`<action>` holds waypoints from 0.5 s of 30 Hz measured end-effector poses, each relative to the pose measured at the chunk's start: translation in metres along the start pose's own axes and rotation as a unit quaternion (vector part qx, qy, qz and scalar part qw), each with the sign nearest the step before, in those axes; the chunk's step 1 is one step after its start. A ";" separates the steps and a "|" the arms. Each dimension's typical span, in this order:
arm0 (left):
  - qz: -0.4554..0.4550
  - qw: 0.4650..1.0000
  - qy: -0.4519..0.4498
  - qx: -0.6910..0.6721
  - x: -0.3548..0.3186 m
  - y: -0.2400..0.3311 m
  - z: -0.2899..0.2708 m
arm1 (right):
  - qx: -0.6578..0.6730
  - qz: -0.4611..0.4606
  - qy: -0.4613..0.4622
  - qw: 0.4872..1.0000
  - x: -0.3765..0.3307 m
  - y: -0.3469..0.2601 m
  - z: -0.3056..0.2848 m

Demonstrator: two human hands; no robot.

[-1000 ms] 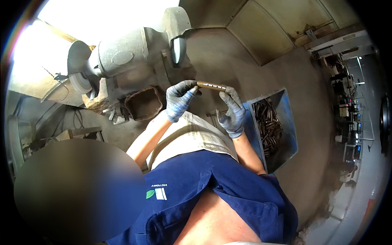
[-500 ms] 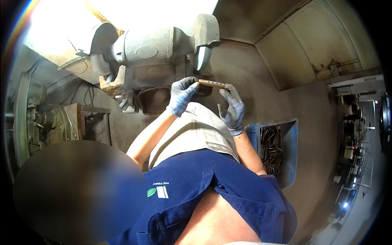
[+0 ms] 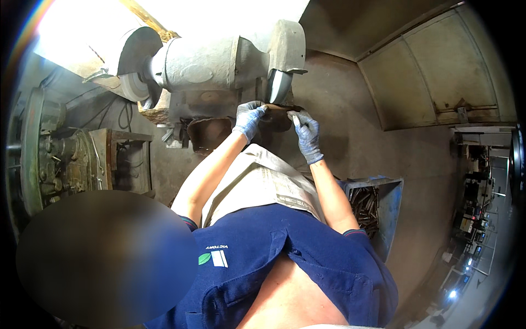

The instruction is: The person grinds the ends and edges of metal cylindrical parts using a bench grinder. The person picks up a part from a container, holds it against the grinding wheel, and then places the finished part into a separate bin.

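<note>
Both gloved hands hold a slim brownish metal bar (image 3: 281,107) between them, level, at the lower edge of the right-hand wheel (image 3: 280,86) of a bench grinder (image 3: 205,64). My left hand (image 3: 250,118) pinches the bar's left end. At the other end, my right hand (image 3: 307,132) is closed with thumb and fingers on it. Whether the bar touches the wheel cannot be made out. Both gloves are grey-blue with dark, soiled fingers.
A blue bin (image 3: 390,211) holding several similar metal bars stands at my right. The grinder's left wheel (image 3: 133,86) sits under its guard. To the left is a greenish machine (image 3: 66,162). A newspaper-like sheet (image 3: 268,181) covers my lap. A dark metal tray (image 3: 209,134) lies below the grinder.
Both hands have carried the bar up to the right wheel. My right hand's fingers, spread before, have closed on the bar's right end. The view has shifted slightly.
</note>
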State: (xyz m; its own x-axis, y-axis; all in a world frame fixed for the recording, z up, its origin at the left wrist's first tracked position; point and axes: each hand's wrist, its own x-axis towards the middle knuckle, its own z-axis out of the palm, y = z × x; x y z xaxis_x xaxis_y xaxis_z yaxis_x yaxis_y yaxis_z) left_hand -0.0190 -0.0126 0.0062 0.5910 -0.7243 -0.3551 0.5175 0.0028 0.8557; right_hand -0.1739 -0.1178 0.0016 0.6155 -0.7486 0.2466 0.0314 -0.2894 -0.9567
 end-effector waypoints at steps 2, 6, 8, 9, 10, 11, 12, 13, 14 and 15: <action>-0.010 1.000 0.009 -0.005 0.007 -0.006 -0.001 | -0.003 0.016 -0.005 1.000 0.002 0.004 -0.001; -0.031 0.999 0.032 -0.016 0.006 0.003 0.003 | -0.008 0.058 -0.049 0.997 0.001 0.014 -0.003; -0.042 0.998 0.045 -0.002 0.005 0.008 0.002 | 0.037 0.085 -0.040 0.995 -0.001 0.025 0.003; -0.045 0.997 0.056 0.014 0.006 0.010 -0.002 | 0.061 0.100 -0.042 0.992 -0.001 0.025 0.009; -0.047 0.996 0.066 0.029 0.009 0.013 -0.007 | 0.082 0.108 -0.043 0.990 0.000 0.025 0.014; -0.027 0.993 0.084 0.077 0.019 0.001 -0.019 | 0.103 0.116 -0.044 0.987 0.001 0.026 0.019; -0.029 0.994 0.083 0.064 0.019 0.003 -0.020 | 0.122 0.124 -0.041 0.984 0.001 0.026 0.022; -0.031 0.995 0.083 0.051 0.020 0.006 -0.021 | 0.164 0.143 -0.036 0.976 0.001 0.024 0.025; -0.033 0.995 0.082 0.038 0.019 0.008 -0.023 | 0.172 0.151 -0.031 0.973 0.001 0.025 0.028; -0.030 0.996 0.079 0.020 0.020 0.008 -0.026 | 0.180 0.158 -0.029 0.970 0.002 0.025 0.032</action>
State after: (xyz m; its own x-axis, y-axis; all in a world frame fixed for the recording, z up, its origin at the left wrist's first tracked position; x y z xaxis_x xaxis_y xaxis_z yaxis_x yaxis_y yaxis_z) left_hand 0.0128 -0.0090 -0.0033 0.6509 -0.6054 -0.4581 0.5316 -0.0674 0.8443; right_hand -0.1468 -0.1074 -0.0272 0.6819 -0.7284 -0.0662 0.1014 0.1838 -0.9777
